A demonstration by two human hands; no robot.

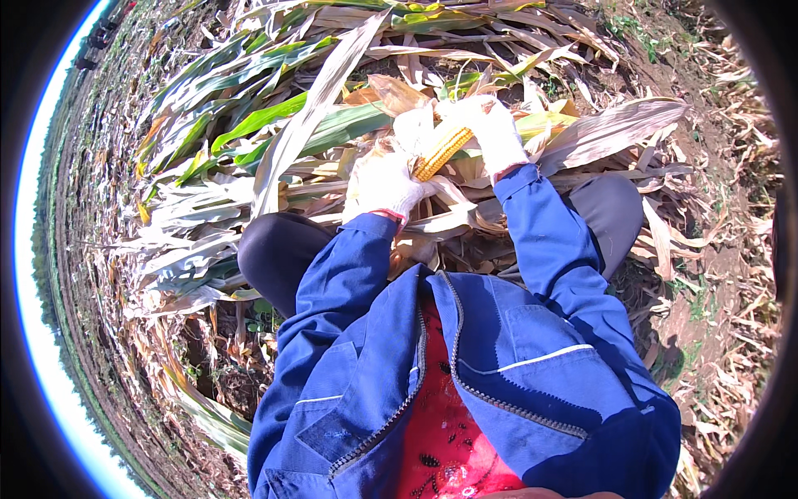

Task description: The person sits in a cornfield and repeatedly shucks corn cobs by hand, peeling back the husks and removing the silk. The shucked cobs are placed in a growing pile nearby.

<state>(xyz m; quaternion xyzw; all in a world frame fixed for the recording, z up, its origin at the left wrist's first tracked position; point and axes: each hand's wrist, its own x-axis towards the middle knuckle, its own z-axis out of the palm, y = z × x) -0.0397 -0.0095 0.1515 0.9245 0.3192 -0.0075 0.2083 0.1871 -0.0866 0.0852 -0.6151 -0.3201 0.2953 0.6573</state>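
Note:
An ear of corn with yellow kernels lies slantwise between my two hands, partly bared of its pale husk. My left hand, in a white knit glove, is at the ear's lower end, closed around husk there; its fingertips are partly hidden. Around the ear's upper end is my right hand, gloved the same way, gripping the ear and husk. Sunlight washes out both gloves, so single fingers are hard to make out. Dry husk leaves hang below the ear.
Cut corn stalks with green leaves and dry leaves lie in a heap before me and to the left. My bent knees flank the work area. Bare soil with litter runs at right. Small dark figures stand far off, upper left.

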